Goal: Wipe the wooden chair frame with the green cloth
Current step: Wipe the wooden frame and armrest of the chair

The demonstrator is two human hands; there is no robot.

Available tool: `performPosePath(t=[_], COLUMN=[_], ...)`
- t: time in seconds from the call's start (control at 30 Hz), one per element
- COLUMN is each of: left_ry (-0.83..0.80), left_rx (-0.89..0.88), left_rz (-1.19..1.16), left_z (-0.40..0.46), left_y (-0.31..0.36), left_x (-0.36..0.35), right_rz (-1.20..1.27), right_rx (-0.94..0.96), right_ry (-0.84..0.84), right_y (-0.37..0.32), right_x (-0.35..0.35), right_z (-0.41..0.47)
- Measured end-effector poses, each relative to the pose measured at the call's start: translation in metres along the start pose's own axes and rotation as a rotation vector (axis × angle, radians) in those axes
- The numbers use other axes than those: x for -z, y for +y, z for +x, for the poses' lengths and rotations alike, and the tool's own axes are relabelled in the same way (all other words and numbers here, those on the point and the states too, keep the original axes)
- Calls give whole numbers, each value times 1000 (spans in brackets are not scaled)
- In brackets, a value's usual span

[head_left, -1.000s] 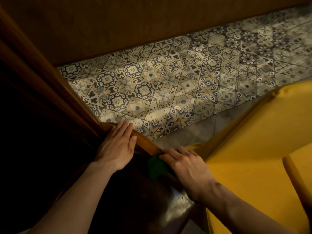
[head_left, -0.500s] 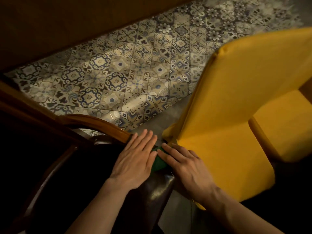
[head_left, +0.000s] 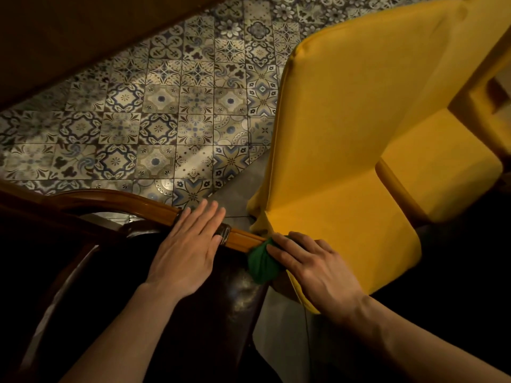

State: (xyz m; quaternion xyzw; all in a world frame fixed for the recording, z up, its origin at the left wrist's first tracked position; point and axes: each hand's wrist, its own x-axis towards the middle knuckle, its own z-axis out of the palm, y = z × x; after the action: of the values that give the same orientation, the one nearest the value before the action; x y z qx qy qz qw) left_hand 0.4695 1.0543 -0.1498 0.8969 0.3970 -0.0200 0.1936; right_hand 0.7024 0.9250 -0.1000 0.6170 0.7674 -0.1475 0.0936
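A curved, glossy wooden chair frame (head_left: 110,201) runs from the left toward the lower middle, above a dark leather back. My left hand (head_left: 188,250) lies flat on that frame with its fingers spread, holding nothing. Just to its right a bunched green cloth (head_left: 261,265) is pressed against the frame's right end. My right hand (head_left: 312,268) covers the cloth, its fingers closed over it; part of the cloth is hidden under the palm.
A yellow upholstered chair (head_left: 359,134) stands close on the right, nearly touching the wooden frame. Patterned floor tiles (head_left: 166,111) spread beyond the frame. A dark wooden wall panel (head_left: 69,31) borders the floor at the top left.
Both hands have shifted right along the frame; the right hand and cloth now sit at its right end. The hands have moved apart, showing bare wood between them. The view has turned toward the yellow chair.
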Motion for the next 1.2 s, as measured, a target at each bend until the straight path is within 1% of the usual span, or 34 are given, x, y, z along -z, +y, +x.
performPosePath(t=[0.13,0.2,0.37,0.47,0.53,0.6,0.67,0.73,0.8,0.83,0.9,0.97,1.03,1.1,1.2], left_ry=[5,12,-4,-60,-108,-95,-85,-135,-170,-145,-31,90,159,208,257], left_rx=[-2,-1,2,19,44,53,21,-3,-47,-72,-84,-72,-66,-62,-34], left_rz=[-14,-24,-42,-64,-95,-165,-242,-315,-320,-297,-264,-232,-173,-117,-24], left_z=[-1,-1,2,5,8,10,8,6,6,6,7,8,5,-2,-15], left_y=[0,0,-1,0,4,17,38,63,84,91,97,92,85,79,73], left_x=[0,0,-1,3,12,24,39,57,75,84,108,134,162,190,226], right_rz=[-36,-67,-141,-172,-149,-55,75,249,421,486,562,619,636,594,424], right_rx=[-3,5,-43,-51,-112,-202,-250,-254,-227,-210,-171,-122,-56,-9,10], right_ry=[82,84,-79,-165,-238,-218,-126,-18,44,66,103,122,124,109,144], right_y=[6,10,22,27,30,34,38,37,31,27,21,16,13,8,-7], right_x=[3,2,2,3,6,18,36,59,84,97,120,142,163,183,208], right_z=[-15,-23,-38,-48,-57,-61,-58,-46,-27,-17,0,11,17,22,33])
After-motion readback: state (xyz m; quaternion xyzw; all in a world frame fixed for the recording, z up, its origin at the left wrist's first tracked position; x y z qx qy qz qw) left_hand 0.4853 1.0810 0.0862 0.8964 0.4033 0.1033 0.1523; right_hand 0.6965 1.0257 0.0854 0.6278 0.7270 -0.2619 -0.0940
